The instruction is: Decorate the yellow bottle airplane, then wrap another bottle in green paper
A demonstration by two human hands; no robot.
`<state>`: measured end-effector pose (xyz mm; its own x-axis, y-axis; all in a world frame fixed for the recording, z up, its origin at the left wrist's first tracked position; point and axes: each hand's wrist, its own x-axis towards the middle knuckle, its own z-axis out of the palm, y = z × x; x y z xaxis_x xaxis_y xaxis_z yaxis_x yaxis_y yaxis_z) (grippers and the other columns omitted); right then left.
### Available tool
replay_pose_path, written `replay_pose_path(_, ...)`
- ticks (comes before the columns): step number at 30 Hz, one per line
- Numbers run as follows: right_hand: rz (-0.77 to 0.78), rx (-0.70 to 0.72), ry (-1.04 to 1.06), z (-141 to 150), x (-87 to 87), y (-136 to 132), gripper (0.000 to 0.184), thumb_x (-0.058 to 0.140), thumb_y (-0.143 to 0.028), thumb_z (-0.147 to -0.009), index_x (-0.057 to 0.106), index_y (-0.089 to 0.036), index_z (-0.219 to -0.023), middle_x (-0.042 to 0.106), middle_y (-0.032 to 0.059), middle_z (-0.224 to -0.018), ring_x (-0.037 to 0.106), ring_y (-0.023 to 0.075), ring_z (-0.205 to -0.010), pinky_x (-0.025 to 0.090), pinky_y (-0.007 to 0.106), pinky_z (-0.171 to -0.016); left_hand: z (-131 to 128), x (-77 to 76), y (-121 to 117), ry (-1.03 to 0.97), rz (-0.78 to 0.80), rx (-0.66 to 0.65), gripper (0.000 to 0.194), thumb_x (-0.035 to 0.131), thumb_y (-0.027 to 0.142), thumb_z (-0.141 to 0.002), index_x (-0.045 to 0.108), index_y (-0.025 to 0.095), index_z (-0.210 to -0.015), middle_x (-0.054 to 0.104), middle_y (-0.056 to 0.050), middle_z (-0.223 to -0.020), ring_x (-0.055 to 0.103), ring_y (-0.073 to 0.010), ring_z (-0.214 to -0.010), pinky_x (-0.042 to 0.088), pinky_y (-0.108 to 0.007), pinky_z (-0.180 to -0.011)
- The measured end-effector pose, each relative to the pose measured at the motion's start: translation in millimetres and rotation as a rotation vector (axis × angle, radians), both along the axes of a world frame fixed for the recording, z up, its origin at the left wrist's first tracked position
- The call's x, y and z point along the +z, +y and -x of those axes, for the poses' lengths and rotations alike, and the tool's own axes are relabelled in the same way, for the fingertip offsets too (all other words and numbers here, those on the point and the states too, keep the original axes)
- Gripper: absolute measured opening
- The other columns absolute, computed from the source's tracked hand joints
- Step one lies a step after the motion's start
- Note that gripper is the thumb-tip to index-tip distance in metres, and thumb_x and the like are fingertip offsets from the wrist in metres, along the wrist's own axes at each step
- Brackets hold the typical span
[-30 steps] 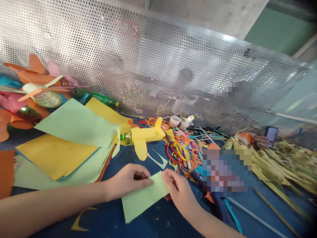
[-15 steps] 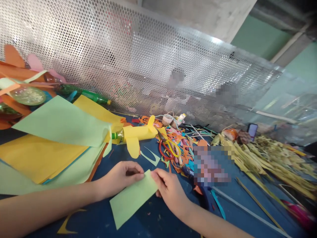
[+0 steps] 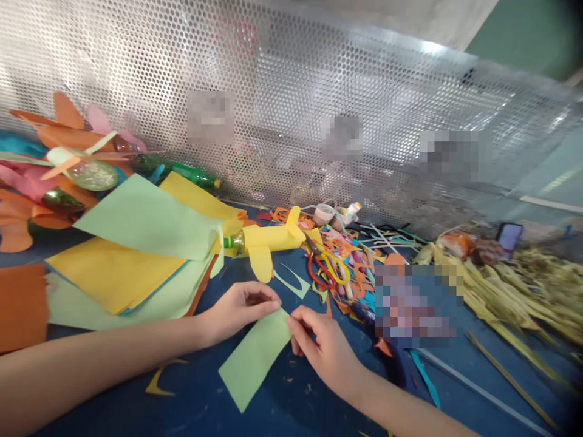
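Note:
Between my two hands is a light green strip of paper (image 3: 255, 358), its free end slanting down to the left above the blue table. My left hand (image 3: 241, 309) pinches the top left corner of the strip. At its right edge, my right hand (image 3: 321, 343) grips the paper between thumb and bent fingers. Just beyond my hands lies a yellow paper airplane built on a bottle (image 3: 273, 238), its green cap facing left. Right of the plane rest scissors (image 3: 328, 267) with red and yellow handles.
Stacked green and yellow paper sheets (image 3: 118, 270) lie on the left, near bottle crafts (image 3: 86, 152) with orange paper. Colourful paper scraps (image 3: 359, 273) and dried husks (image 3: 496, 291) spread to the right. A perforated metal panel (image 3: 291, 79) stands behind the blue table (image 3: 195, 400).
The view has swung left, so the table things sit further right in it. Both hands keep hold of the green paper strip, which now hangs slightly more steeply.

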<state>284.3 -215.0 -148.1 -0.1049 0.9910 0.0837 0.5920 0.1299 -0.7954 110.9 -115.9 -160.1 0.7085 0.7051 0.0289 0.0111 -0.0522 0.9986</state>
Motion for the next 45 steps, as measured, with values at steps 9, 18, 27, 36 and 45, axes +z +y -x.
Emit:
replay_pose_path(9,0.105,-0.023,0.073,-1.2,-8.7,1.2,0.032,0.039,-0.042,-0.094,0.047,-0.021,-0.072,0.052,-0.0031,-0.057,0.054,0.0121,-0.054,0.040,0.021,-0.052,1.0,-4.4,2.8,0.020,-0.065,-0.027,0.021,0.062,0.039,-0.080,0.064,0.018,-0.081,0.061,0.000,-0.077,0.055,-0.0135,-0.072,0.043,-0.025,-0.070)
replay_pose_path(18,0.078,-0.054,0.010,-0.7,-3.5,3.2,0.030,0.041,-0.042,-0.092,0.048,-0.020,-0.073,0.046,-0.0030,-0.059,0.050,0.0122,-0.053,0.035,0.022,-0.047,0.8,-2.2,1.9,0.044,-0.052,-0.041,0.021,0.061,0.038,-0.080,0.062,0.017,-0.078,0.058,0.000,-0.074,0.052,-0.0126,-0.069,0.041,-0.024,-0.067)
replay_pose_path(27,0.059,-0.080,0.095,-1.4,-0.8,2.0,0.025,0.043,-0.036,-0.093,0.049,-0.020,-0.075,0.058,-0.0009,-0.062,0.057,0.0122,-0.057,0.042,0.021,-0.052,1.9,-1.1,3.2,0.032,-0.031,-0.024,0.022,0.054,0.040,-0.086,0.055,0.018,-0.082,0.051,0.003,-0.075,0.046,-0.0111,-0.070,0.037,-0.023,-0.066)
replay_pose_path(36,-0.008,-0.046,0.011,-0.7,-2.4,2.4,0.018,0.046,-0.031,-0.091,0.053,-0.019,-0.079,0.054,-0.0020,-0.062,0.053,0.0109,-0.055,0.038,0.020,-0.047,1.6,0.5,4.3,0.038,-0.019,-0.138,0.017,0.063,0.033,-0.081,0.062,0.016,-0.080,0.059,0.001,-0.077,0.052,-0.0112,-0.071,0.041,-0.024,-0.067)
replay_pose_path(45,-0.085,-0.101,0.007,-3.6,-0.1,0.9,0.021,0.046,-0.029,-0.090,0.049,-0.019,-0.071,0.050,-0.0024,-0.061,0.049,0.0103,-0.054,0.035,0.019,-0.046,1.8,-0.2,4.1,-0.008,0.068,-0.060,0.022,0.062,0.037,-0.083,0.063,0.015,-0.081,0.061,0.000,-0.077,0.055,-0.0126,-0.073,0.044,-0.026,-0.072)
